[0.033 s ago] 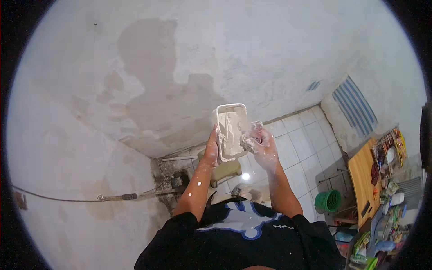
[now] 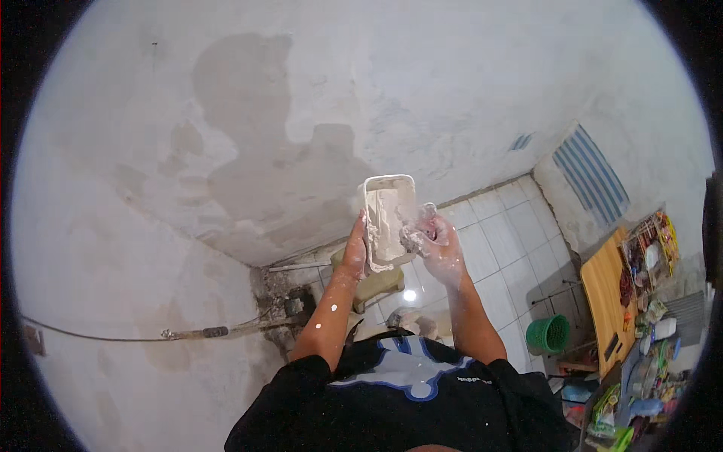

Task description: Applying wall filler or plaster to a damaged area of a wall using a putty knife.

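Note:
My left hand (image 2: 355, 252) grips the left side of a pale rectangular tub (image 2: 391, 178), held up in front of my chest. Off-white paste (image 2: 385, 230), like wall plaster or filler, covers the inside of the tub, with an uneven, scraped surface. At the tub's right rim is my right hand (image 2: 443, 252), its fingers curled and caked with white paste. Something smeared with the paste is in those fingers; its kind does not show. White specks dot both forearms.
Patchy whitewashed walls (image 2: 429, 98) meet at a corner on the left, with a cable (image 2: 98, 337) along one. Below are white floor tiles (image 2: 501, 248) and a yellowish stool-like object (image 2: 380, 285). To the right stand a green basket (image 2: 547, 334), a wooden tabletop (image 2: 602, 301) and cluttered goods.
The view has shifted very slightly. Both hands and the tub keep nearly the same position, with the right hand still at the tub's right rim.

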Demonstrator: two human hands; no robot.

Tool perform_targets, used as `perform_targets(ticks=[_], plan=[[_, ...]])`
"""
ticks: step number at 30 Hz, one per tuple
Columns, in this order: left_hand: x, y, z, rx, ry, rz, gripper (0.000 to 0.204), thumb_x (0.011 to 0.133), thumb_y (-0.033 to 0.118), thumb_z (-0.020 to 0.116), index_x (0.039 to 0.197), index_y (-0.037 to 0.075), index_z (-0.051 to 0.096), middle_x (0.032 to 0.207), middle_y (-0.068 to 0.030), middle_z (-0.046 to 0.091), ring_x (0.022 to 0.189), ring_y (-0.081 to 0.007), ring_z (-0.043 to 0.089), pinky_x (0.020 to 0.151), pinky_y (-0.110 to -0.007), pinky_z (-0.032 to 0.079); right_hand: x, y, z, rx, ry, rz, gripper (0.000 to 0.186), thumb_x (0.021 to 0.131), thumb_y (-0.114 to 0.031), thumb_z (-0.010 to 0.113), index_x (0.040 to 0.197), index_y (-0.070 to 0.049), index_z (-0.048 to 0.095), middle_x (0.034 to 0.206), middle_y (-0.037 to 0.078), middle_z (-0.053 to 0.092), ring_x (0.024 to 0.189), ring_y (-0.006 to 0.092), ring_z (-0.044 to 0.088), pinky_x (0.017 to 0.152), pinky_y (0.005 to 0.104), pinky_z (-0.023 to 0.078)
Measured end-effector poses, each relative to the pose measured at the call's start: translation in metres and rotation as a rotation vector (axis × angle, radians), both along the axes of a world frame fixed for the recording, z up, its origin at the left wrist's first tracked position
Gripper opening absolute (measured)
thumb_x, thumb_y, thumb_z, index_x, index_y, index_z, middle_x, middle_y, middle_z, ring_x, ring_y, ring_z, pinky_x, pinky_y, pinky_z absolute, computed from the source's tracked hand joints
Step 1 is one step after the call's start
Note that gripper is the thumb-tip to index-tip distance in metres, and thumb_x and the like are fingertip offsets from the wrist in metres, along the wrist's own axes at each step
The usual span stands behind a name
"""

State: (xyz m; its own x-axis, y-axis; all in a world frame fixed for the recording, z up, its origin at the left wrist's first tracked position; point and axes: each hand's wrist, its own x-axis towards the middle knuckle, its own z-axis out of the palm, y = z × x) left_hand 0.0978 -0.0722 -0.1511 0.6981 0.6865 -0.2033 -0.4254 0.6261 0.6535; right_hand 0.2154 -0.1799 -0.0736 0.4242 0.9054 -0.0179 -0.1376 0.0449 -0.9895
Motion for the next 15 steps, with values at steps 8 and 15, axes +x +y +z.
perform_targets(ticks=[8,15], plan=[[0.028,-0.012,-0.015,0.048,-0.017,-0.181,0.052,0.089,0.043,0.036,0.122,0.003,0.038,0.113,-0.0097,0.05,0.099,-0.0179,0.052,0.086,-0.031,0.042,0.009,-0.027,-0.017,0.005,0.055,-0.035,0.022,0.079,-0.005,0.053,0.1,0.003,0.054,0.088,0.006,0.059,0.078,0.0109,0.055,0.069,0.0244,0.045],[0.032,-0.003,-0.019,0.039,0.009,-0.186,0.05,0.089,0.041,0.038,0.123,0.004,0.037,0.111,-0.0095,0.05,0.1,-0.0172,0.051,0.085,-0.031,0.042,0.011,-0.023,-0.032,0.081,0.165,-0.059,0.029,0.078,-0.006,0.056,0.105,0.003,0.051,0.093,0.006,0.058,0.08,0.0113,0.055,0.07,0.0249,0.046]])
